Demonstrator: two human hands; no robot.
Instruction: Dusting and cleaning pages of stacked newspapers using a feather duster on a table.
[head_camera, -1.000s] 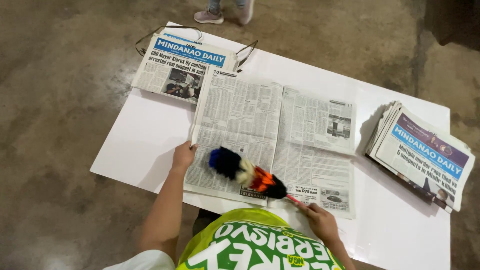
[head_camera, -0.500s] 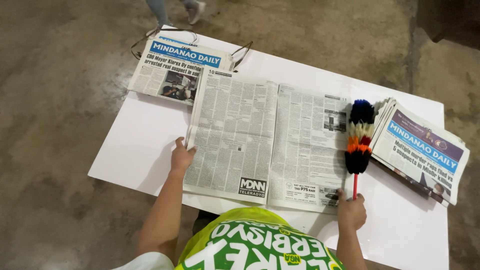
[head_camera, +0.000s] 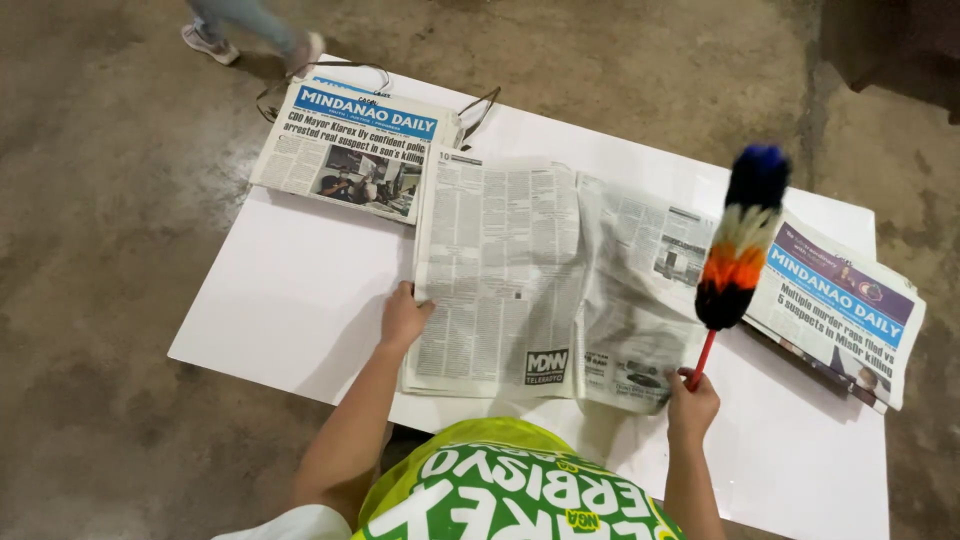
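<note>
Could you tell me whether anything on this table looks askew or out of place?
Yes: the open newspaper bulges unevenly on its right-hand page, and its lower right corner looks curled, near the right hand holding the feather duster. The left hand presses its left edge. The folded newspaper overhangs the white table.

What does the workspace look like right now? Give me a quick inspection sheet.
Surface: white board lying on a stained concrete floor.
Job's things: open newspaper spread in the middle; multicoloured feather duster with a red handle raised above its right page.
Clutter: folded newspaper at the far left corner; stack of newspapers at the right edge.
Grippers: left hand presses the open newspaper's left edge; right hand grips the duster handle.
Cables: thin wire frame showing behind the folded newspaper; no cables seen.
Surroundings: another person's feet at the far side; green printed garment on the person at the near edge.
</note>
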